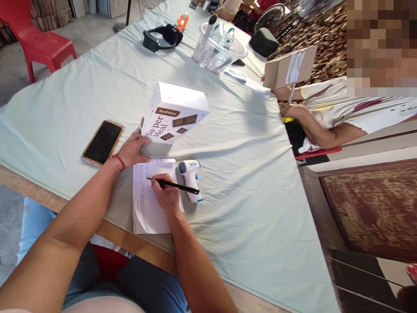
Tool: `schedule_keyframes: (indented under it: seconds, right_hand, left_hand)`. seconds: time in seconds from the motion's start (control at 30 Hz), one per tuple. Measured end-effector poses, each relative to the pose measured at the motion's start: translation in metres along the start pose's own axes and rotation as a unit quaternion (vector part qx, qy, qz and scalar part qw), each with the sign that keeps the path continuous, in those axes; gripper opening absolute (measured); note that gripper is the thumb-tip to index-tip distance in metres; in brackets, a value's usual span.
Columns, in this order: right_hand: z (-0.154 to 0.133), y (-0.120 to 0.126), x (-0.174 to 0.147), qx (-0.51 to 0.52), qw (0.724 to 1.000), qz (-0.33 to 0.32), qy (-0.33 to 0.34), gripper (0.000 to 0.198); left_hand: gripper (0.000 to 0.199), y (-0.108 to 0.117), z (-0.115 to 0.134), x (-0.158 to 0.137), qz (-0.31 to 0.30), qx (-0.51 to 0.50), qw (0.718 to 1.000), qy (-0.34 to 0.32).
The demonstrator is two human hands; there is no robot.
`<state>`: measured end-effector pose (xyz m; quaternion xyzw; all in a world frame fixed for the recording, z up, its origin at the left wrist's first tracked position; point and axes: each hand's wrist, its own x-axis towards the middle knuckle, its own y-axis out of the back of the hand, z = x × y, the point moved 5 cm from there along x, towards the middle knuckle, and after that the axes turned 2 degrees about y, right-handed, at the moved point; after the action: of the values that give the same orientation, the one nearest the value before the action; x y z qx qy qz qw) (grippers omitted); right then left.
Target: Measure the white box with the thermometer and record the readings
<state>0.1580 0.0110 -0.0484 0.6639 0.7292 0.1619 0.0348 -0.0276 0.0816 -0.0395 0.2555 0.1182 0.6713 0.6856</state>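
My right hand (165,194) grips a black pen (182,187), its tip on a sheet of the paper stack (151,219). Columns of small handwriting fill the left part of that sheet. At the sheet's top edge lies my left hand (132,149), fingers apart, with a red bracelet on the wrist. Its fingertips reach the lower left corner of a white Su-per Meal box (177,115), which stands upright; whether they press on it I cannot tell. A white and blue infrared thermometer (190,180) lies just right of the paper. Left of my left hand is a phone (103,142) in an orange-edged case.
A pale green cloth (247,208) covers the table. Farther back are a black headset-like band (159,38) and a white basket (216,58) of plastic bottles. Across the right edge, another person's hands hold an open cardboard piece (289,67). A red chair (48,48) stands at left.
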Motion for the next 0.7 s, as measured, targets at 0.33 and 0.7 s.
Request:
schedule_keyframes:
  seconds: [0.33,0.7]
  right_hand:
    - [-0.0017,-0.0028,0.0003,-0.006,0.999,-0.029,0.013,0.009]
    - [-0.0027,-0.0022,0.0013,-0.016,0.999,-0.030,0.001,0.010]
  left_hand:
    - [0.055,-0.0005,0.0003,-0.0002,-0.005,-0.009,1.000,0.006]
    - [0.055,-0.0007,0.0008,0.0000,-0.005,0.012,1.000,0.002]
